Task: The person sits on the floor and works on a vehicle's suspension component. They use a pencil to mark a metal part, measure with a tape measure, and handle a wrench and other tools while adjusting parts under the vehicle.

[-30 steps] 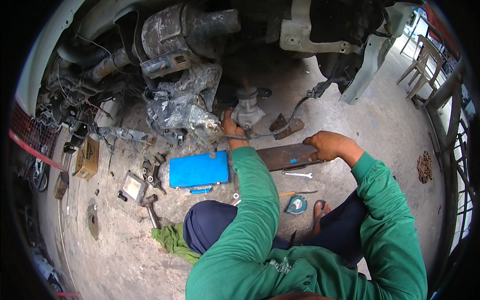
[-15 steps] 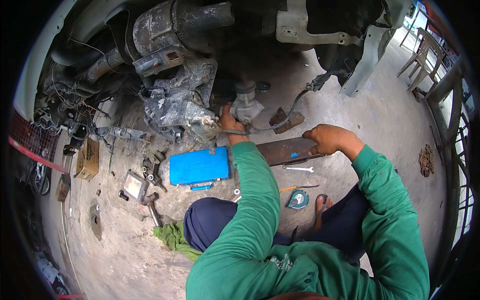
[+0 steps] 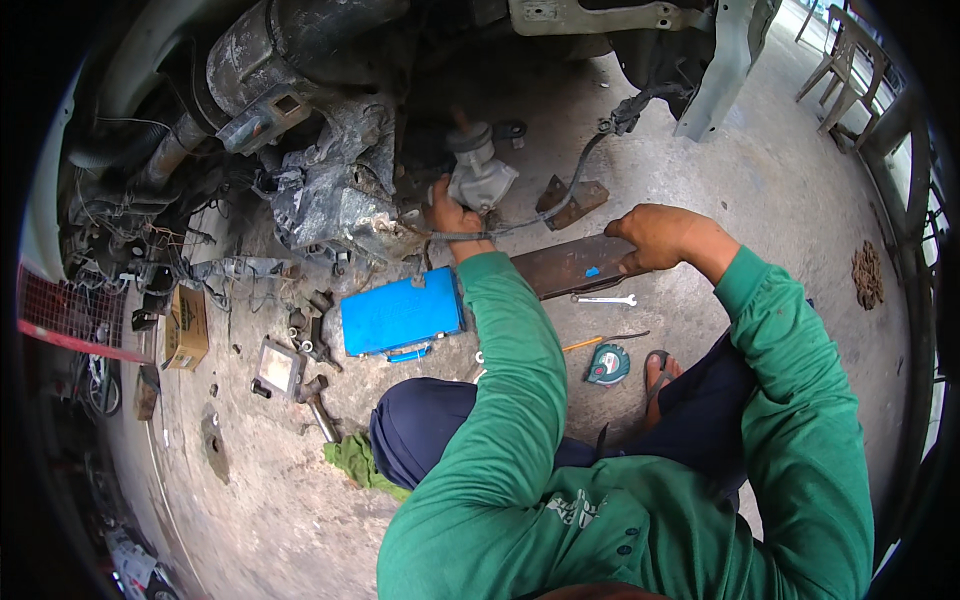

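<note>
Right fingers (image 3: 618, 228): They were curled over the right end of the brown metal bar (image 3: 565, 266), a little spread, with the thumb toward the near edge; the right hand (image 3: 668, 238) therefore seemed to have hold of it, but how firmly was not visible.
Left fingers: At the left hand (image 3: 455, 215), they were beside the grey metal casting (image 3: 484, 182), perhaps touching it; I could not tell how far they were bent, or whether they gripped anything.
Tape measure (image 3: 608, 364): It lay on the floor, nearest among the tools on the right, with an orange stick (image 3: 583, 343) just beyond.
Wrench (image 3: 605, 300): It lay very near the bar's near edge.
Blue case (image 3: 402, 314): It stood left of the left sleeve (image 3: 515, 335), closed.
Bar position: It lay lengthwise between the two arms, beyond the wrench.
Good handling: In my judgement, the bar wanted a full, steady grip, the wrench should be kept clear of it, and the cable (image 3: 545, 217) crossing the left wrist should not be pulled.
Rusty bracket (image 3: 573, 203): It lay beyond the bar, partly under the cable.
Hidden parts: The left sleeve covered the bar's left end; its underside could not be seen, and the space under the vehicle (image 3: 345, 205) was too dark.
</note>
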The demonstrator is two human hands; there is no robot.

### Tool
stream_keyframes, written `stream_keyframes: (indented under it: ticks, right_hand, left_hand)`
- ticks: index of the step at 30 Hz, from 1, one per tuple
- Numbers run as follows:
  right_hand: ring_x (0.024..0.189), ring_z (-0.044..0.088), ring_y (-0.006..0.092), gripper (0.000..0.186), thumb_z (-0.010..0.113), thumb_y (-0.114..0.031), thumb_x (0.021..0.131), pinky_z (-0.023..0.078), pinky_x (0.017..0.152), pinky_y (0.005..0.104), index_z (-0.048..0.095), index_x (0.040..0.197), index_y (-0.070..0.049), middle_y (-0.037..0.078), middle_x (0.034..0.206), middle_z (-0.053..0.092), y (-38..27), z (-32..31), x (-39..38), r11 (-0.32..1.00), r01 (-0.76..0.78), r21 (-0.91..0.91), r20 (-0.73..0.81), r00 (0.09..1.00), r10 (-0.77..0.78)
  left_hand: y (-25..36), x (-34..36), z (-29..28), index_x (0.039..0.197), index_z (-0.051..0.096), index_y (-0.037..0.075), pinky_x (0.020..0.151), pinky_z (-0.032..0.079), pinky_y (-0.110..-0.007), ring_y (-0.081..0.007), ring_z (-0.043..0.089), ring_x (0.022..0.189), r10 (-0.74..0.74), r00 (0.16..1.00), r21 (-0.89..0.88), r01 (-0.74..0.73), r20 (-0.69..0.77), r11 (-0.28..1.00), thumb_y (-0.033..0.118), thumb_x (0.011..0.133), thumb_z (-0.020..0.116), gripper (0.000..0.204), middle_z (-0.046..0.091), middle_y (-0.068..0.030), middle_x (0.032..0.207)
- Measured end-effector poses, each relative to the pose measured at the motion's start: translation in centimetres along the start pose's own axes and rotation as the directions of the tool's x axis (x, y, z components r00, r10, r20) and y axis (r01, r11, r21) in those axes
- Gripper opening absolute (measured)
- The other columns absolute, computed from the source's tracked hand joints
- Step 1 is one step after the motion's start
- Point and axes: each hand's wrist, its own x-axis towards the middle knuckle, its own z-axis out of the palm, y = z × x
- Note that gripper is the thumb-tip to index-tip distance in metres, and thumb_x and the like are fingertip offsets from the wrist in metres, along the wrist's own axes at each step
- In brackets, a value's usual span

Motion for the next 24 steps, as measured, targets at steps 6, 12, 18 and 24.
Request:
stream_keyframes:
  ticks: [6,12,18,24]
  right_hand:
    - [0.109,0.069,0.041,0.059,0.077,-0.038,0.087,0.054,0.095,0.0468,0.065,0.132,-0.002,0.023,0.114,0.073,-0.2,0.0,0.6,0.999,0.036,0.004,-0.013,0.999,-0.036]
    - [0.109,0.068,0.0429,0.061,0.079,-0.029,0.084,0.054,0.096,0.046,0.062,0.135,0.001,0.025,0.115,0.072,-1.2,-0.4,0.7,0.997,0.067,0.033,-0.016,0.998,-0.066]
    - [0.111,0.068,0.0415,0.067,0.079,-0.029,0.084,0.053,0.098,0.0446,0.058,0.14,0.002,0.025,0.116,0.072,-0.4,0.1,0.9,0.999,0.035,0.011,0.012,0.999,-0.035]
    - [0.111,0.068,0.0414,0.068,0.079,-0.029,0.084,0.053,0.098,0.0444,0.058,0.141,0.002,0.025,0.118,0.072,-0.9,0.0,1.3,0.999,0.033,-0.007,0.02,0.999,-0.033]
  left_hand:
    - [1.3,-1.4,0.8,0.123,0.06,-0.006,0.082,0.06,-0.038,-0.0283,0.07,0.095,0.069,0.996,-0.026,-0.071,-0.058,0.997,0.0,0.075,0.076,0.051,0.069,-0.0143,0.116]
    - [4.3,-4.3,2.6,0.121,0.062,-0.008,0.087,0.058,-0.038,-0.0278,0.069,0.099,0.077,0.988,0.026,-0.074,-0.131,0.997,-0.001,0.075,0.076,0.049,0.069,-0.0151,0.118]
    - [4.7,-6.7,4.4,0.136,0.049,-0.012,0.087,0.058,-0.038,-0.0303,0.068,0.103,-0.061,0.993,-0.074,0.054,-0.105,0.996,0.0,0.075,0.077,0.069,0.064,-0.0184,0.128]
    - [5.9,-7.6,4.5,0.139,0.048,-0.012,0.092,0.056,-0.038,-0.0305,0.065,0.11,-0.082,0.995,-0.101,0.075,-0.062,0.992,0.0,0.074,0.077,0.072,0.063,-0.0192,0.13]
